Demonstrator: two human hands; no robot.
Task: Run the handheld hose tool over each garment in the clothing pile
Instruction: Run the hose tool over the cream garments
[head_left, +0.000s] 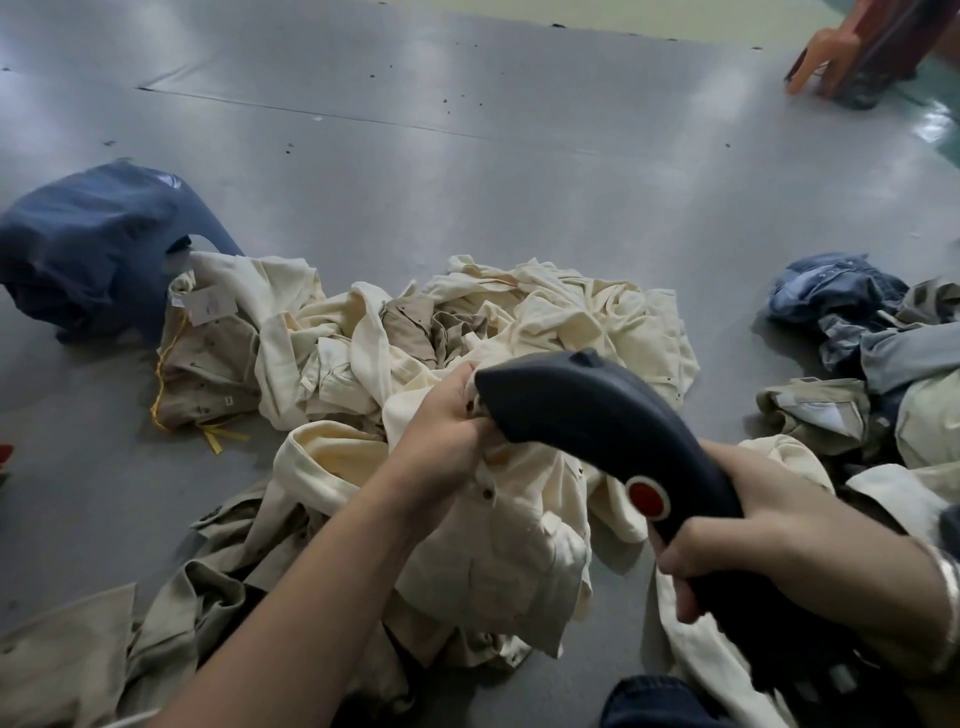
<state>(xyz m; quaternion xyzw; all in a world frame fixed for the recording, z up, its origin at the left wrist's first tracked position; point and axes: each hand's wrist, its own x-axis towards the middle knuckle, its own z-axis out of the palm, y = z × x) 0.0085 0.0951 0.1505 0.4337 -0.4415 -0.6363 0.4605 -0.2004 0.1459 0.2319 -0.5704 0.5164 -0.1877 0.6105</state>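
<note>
A pile of cream and khaki garments (545, 312) lies on the grey floor in the middle of the head view. My left hand (441, 431) grips a bunched fold of a cream buttoned shirt (509, 551) and holds it up off the floor. My right hand (748, 525) is curled round the handle of the dark handheld hose tool (587, 410), which has a round red button. The tool's nose sits right against the cloth beside my left fingers. Its hose end is hidden behind my right wrist.
A dark blue garment (88, 244) lies at the left. A heap of denim and khaki clothes (872, 343) sits at the right. More khaki shirts (171, 613) spread at the lower left. Orange stool legs (841, 57) stand at the far right corner. Bare grey floor (467, 156) stretches beyond the pile.
</note>
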